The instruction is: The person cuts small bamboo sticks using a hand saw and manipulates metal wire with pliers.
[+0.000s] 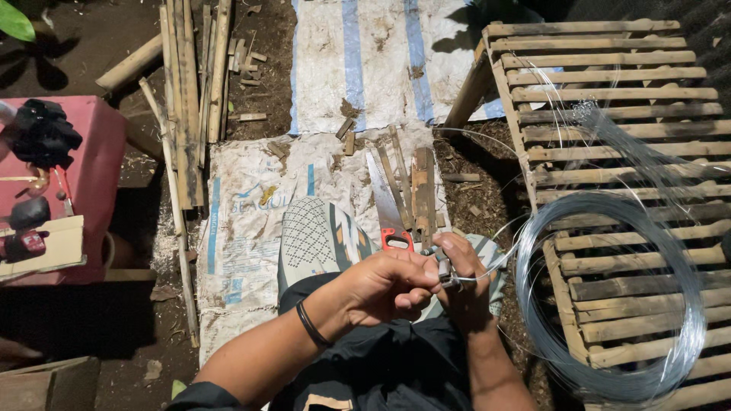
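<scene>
Seen from above, a seated person's two hands meet over their lap, just in front of a patterned shoe (316, 236). The left hand (384, 285) is curled shut around a small metal tool (445, 270), whose kind cannot be told; the tool's long axis runs roughly up and down in the frame. The right hand (464, 278) is closed on the end of a thin silver wire (499, 259), touching the tool. From there the wire runs to the right and slightly upward into a large loose wire coil (609, 297) lying on a slatted bamboo bench (609, 91). A handsaw (388, 213) with a red handle lies on a woven sack (244, 221) on the ground, blade pointing away from the person, beside short bamboo pieces (422, 186).
</scene>
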